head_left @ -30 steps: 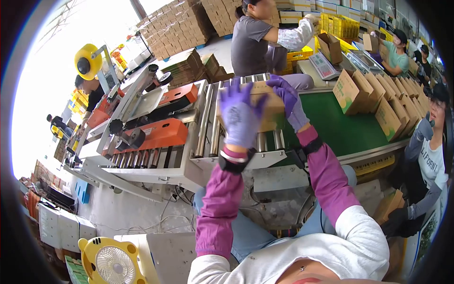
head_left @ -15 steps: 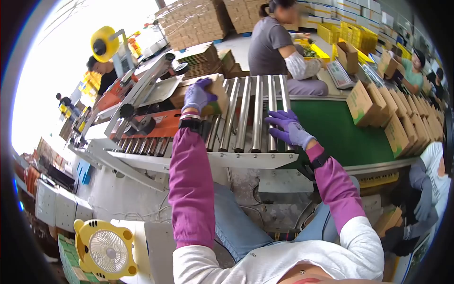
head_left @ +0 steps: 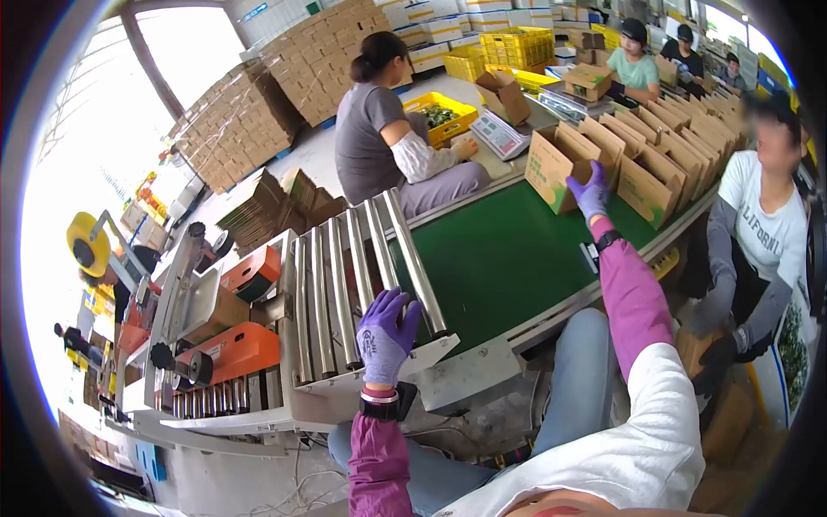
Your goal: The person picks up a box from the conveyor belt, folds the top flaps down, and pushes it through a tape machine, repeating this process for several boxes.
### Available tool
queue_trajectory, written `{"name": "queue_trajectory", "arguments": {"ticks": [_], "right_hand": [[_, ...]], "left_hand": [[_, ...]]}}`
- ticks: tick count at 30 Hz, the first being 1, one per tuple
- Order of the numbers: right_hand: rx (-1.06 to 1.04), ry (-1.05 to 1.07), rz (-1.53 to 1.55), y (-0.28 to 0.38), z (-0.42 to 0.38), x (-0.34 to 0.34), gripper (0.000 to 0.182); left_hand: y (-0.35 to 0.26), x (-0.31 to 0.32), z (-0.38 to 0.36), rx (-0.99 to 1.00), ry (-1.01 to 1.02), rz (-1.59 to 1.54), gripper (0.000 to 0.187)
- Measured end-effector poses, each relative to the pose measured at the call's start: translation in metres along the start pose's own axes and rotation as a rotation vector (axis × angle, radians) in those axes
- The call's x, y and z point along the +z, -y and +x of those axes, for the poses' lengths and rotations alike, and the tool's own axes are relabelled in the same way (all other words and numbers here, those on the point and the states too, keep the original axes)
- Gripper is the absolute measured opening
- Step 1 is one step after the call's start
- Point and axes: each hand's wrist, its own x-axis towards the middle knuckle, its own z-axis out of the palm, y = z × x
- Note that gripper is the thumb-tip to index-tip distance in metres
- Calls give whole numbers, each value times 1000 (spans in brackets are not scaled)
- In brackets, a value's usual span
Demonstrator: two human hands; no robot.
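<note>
My left hand (head_left: 388, 334), in a purple glove, lies over the near ends of the metal rollers (head_left: 342, 284) with its fingers apart and nothing in it. My right hand (head_left: 591, 191), gloved too, reaches to an open cardboard box (head_left: 549, 170) on the green belt (head_left: 482, 258). Its thumb and fingers are spread at the box's near right edge; whether they touch it is unclear. More open boxes stand upright in rows beyond it. A closed-looking box (head_left: 226, 312) lies between the orange guides of the taping machine (head_left: 237, 358).
A person (head_left: 370, 138) sits across the belt beside a yellow crate (head_left: 465, 121) and a scale (head_left: 498, 135). Another person (head_left: 762, 207) is close on the right. Several people work farther back. Stacked cartons (head_left: 319, 56) stand behind.
The view has turned right. My left hand has let go of the box, which is now in the taping machine. My right hand has moved from the rollers to the open boxes.
</note>
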Motion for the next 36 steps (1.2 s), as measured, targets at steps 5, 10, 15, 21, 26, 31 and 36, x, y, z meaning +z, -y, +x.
{"name": "queue_trajectory", "arguments": {"ticks": [5, 10, 15, 21, 26, 31, 36], "right_hand": [[-394, 646, -322, -3, 29, 27, 73], [-306, 683, -511, -14, 25, 91, 63], [-595, 755, -402, 20, -18, 47, 65], [-687, 1020, -167, 174, -110, -164, 52], [-576, 877, 305, 227, -92, -231, 31], [-507, 1044, 722, 309, -83, -217, 46], [-758, 1109, 757, 334, -103, -127, 46]], "left_hand": [[-4, -4, 4, -1, -38, 10, 18], [2, -4, -4, 41, -112, 3, 15], [-51, 21, -41, 320, -298, -589, 14], [-127, 214, -124, -1125, 468, -2178, 62], [-162, 124, -105, -914, 191, -2392, 54], [-114, 20, -69, -457, -27, -1424, 50], [-45, -43, -64, -535, -393, -1063, 36]]}}
